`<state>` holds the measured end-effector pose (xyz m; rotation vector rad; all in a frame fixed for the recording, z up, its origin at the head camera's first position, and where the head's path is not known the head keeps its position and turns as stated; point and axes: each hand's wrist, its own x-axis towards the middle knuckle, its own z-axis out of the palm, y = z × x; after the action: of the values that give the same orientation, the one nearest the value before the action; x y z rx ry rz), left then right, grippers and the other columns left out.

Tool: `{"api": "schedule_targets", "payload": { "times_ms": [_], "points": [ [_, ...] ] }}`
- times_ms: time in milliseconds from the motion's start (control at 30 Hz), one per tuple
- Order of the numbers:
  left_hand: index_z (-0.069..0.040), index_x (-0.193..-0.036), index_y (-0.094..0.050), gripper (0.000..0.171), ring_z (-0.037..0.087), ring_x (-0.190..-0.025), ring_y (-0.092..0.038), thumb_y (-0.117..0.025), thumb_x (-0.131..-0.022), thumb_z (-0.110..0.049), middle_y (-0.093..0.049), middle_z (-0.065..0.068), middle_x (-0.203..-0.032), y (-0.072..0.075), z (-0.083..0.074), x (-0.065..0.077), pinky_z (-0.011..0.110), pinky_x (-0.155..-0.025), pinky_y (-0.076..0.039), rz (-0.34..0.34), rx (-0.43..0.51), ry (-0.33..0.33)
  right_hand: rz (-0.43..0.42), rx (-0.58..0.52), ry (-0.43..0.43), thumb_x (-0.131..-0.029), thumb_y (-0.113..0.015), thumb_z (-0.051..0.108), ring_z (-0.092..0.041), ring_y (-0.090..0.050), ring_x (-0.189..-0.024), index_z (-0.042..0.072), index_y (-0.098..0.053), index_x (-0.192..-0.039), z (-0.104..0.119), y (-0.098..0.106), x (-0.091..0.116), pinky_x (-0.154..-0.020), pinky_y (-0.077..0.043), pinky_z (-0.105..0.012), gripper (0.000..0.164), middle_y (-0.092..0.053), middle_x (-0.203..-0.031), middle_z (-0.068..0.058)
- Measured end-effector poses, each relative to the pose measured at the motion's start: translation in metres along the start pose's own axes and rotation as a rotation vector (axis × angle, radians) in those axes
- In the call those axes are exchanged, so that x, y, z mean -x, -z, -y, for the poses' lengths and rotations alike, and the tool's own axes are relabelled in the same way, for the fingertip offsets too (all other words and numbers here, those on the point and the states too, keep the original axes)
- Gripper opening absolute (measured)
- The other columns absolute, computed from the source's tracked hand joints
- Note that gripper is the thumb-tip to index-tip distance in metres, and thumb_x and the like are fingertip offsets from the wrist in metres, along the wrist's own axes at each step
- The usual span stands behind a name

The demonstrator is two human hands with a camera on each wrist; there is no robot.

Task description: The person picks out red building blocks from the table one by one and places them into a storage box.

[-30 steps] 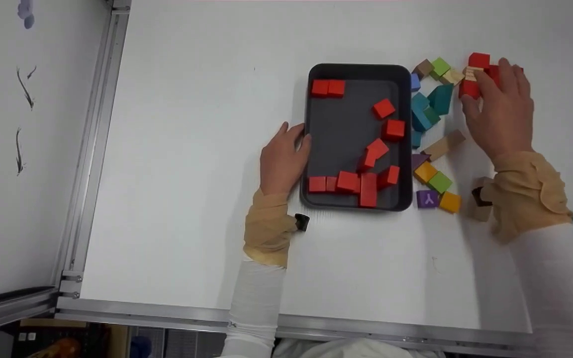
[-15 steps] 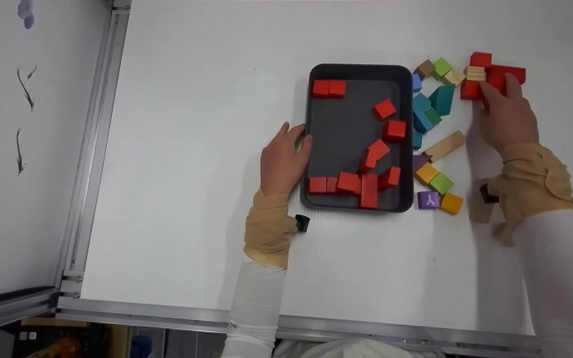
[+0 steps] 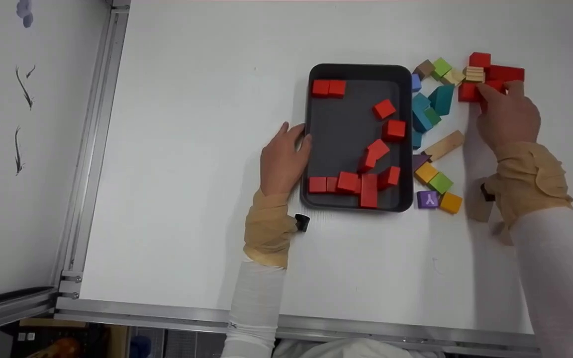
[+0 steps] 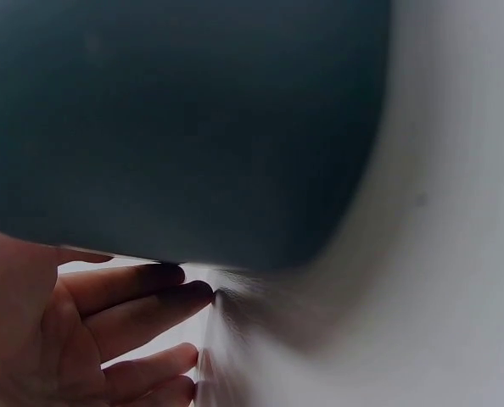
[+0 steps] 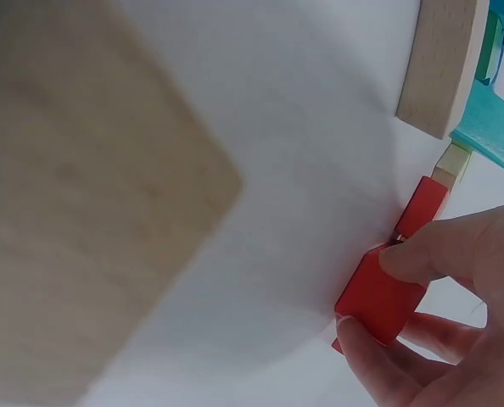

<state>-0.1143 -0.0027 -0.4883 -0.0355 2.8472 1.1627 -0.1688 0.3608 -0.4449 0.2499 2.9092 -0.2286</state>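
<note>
My left hand (image 3: 284, 161) rests against the left wall of the dark grey tray (image 3: 408, 164). In the left wrist view its fingers (image 4: 137, 322) lie fairly straight beside the tray's side. Several red blocks (image 3: 368, 191) lie inside the tray. To the tray's right, my right hand (image 3: 510, 118) pinches a red block (image 5: 379, 292) between thumb and fingers. That block is mostly hidden by the hand in the head view. Just beyond it sit more red blocks, one long (image 3: 508, 73), one at the top (image 3: 479, 59) and one at the left (image 3: 468, 92).
Between tray and right hand lie teal blocks (image 3: 441, 99), a wooden plank (image 3: 444, 145), yellow (image 3: 450, 203), green (image 3: 440, 182) and purple (image 3: 427, 199) blocks. A ridged wooden block (image 3: 474, 74) touches the red ones. A plain wooden block (image 3: 479, 209) stands beside the right wrist.
My right hand has drawn back from over the red group toward its near side, where it now pinches a red block. The left hand and the tray stay put.
</note>
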Motion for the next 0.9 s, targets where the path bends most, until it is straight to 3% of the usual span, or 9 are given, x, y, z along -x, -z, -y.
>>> {"api": "schedule_targets", "payload": {
  "times_ms": [200, 433, 700, 900],
  "points": [
    [-0.016, -0.119, -0.059, 0.034, 0.019, -0.121, -0.041, -0.048, -0.091, -0.032, -0.052, 0.007, -0.125, 0.0007, 0.0007, -0.0001, 0.035, -0.094, -0.037, -0.008, -0.009, -0.002, 0.023, 0.008, 0.006, -0.087, -0.051, 0.004, -0.051, -0.036, -0.096, 0.014, -0.027, -0.140, 0.0030, 0.0033, -0.0004, -0.086, -0.034, -0.060, 0.059, -0.023, -0.130, -0.035],
    [-0.015, -0.119, -0.059, 0.035, 0.020, -0.121, -0.041, -0.048, -0.091, -0.032, -0.052, 0.008, -0.126, -0.0003, -0.0001, -0.0004, 0.035, -0.095, -0.036, -0.008, 0.004, 0.001, 0.083, 0.035, -0.013, -0.082, -0.057, 0.003, -0.053, -0.034, -0.094, 0.017, -0.021, -0.142, 0.0048, 0.0069, 0.0004, -0.082, -0.036, -0.061, 0.072, -0.020, -0.128, -0.039],
    [-0.014, -0.119, -0.059, 0.035, 0.016, -0.123, -0.039, -0.048, -0.090, -0.031, -0.055, 0.003, -0.122, -0.0023, -0.0001, -0.0020, 0.035, -0.094, -0.037, -0.013, 0.004, -0.005, 0.102, 0.100, 0.031, -0.076, -0.066, 0.006, -0.050, -0.039, -0.089, 0.002, -0.026, -0.136, 0.0046, 0.0072, 0.0016, -0.073, -0.040, -0.060, 0.072, -0.038, -0.109, -0.036],
    [-0.015, -0.119, -0.059, 0.035, 0.017, -0.123, -0.040, -0.048, -0.090, -0.032, -0.054, 0.004, -0.123, -0.0032, 0.0001, -0.0021, 0.036, -0.094, -0.037, -0.013, 0.010, -0.003, 0.115, 0.112, 0.051, -0.078, -0.065, 0.007, -0.048, -0.041, -0.084, -0.001, -0.030, -0.132, 0.0039, 0.0052, 0.0063, -0.069, -0.040, -0.058, 0.065, -0.041, -0.104, -0.033]
  ]
}}
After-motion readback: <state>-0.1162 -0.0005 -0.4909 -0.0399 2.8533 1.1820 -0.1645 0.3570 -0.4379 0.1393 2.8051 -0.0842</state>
